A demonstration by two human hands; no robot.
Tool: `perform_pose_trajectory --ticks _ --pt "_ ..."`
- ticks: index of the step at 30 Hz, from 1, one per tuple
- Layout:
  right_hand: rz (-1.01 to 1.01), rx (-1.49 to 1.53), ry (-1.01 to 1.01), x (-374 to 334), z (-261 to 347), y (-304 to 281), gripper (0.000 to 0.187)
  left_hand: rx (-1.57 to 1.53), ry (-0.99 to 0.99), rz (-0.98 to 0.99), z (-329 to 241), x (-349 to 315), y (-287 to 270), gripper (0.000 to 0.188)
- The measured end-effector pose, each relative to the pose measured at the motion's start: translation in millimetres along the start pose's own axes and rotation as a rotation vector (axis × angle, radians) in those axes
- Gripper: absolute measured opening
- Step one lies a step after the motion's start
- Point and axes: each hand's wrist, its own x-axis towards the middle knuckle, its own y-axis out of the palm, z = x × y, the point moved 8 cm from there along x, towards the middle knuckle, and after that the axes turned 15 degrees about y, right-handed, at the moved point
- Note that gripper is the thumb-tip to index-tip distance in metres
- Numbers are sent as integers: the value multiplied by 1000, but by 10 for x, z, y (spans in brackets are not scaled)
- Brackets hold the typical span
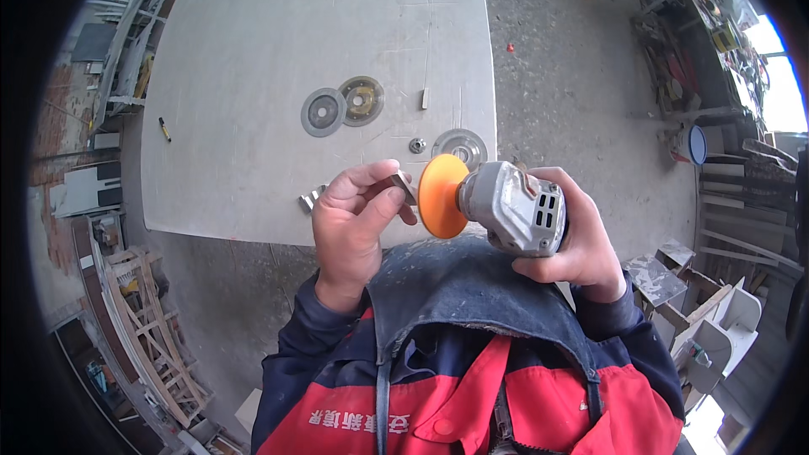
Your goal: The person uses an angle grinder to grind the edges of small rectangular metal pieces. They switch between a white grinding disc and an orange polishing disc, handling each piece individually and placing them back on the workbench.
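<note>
My right hand [581,240] is wrapped round the grey head of an angle grinder [510,206]. An orange disc [443,196] is mounted on the tool and faces left. Between the thumb and fingers of my left hand [358,219] is a small dark rectangular block [404,186]. Its end lies close beside the disc; whether they touch I cannot tell. Past my hands, a grey cutting disc [459,145] lies on the table, next to a small metal flange nut [417,146]. Some small shiny pieces [310,199] rest near the table edge, partly behind my left hand.
The big pale table [253,25] reaches away ahead of me. On it are a grey disc [324,112] overlapping a yellowish disc [364,101], a small pale block [425,99] and a yellow-black marker [164,129]. Wooden frames [152,329] stand at left, a white bucket [689,144] at right.
</note>
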Motion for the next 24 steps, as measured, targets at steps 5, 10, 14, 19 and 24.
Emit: perform_pose_trajectory --ticks 5,10,14,19,24 --pt "-6 -57 -64 29 41 29 80 77 46 -17 -40 -27 24 26" --pt "16 -189 -133 59 128 54 80 111 128 15 -87 -14 76 26" --pt "20 -221 -138 74 152 61 81 161 141 -7 -104 -32 56 26" --pt "35 -236 -57 90 69 30 88 131 187 2 -137 -23 30 25" --pt "38 -203 -37 93 -10 -13 89 121 175 -19 -162 -5 46 25"
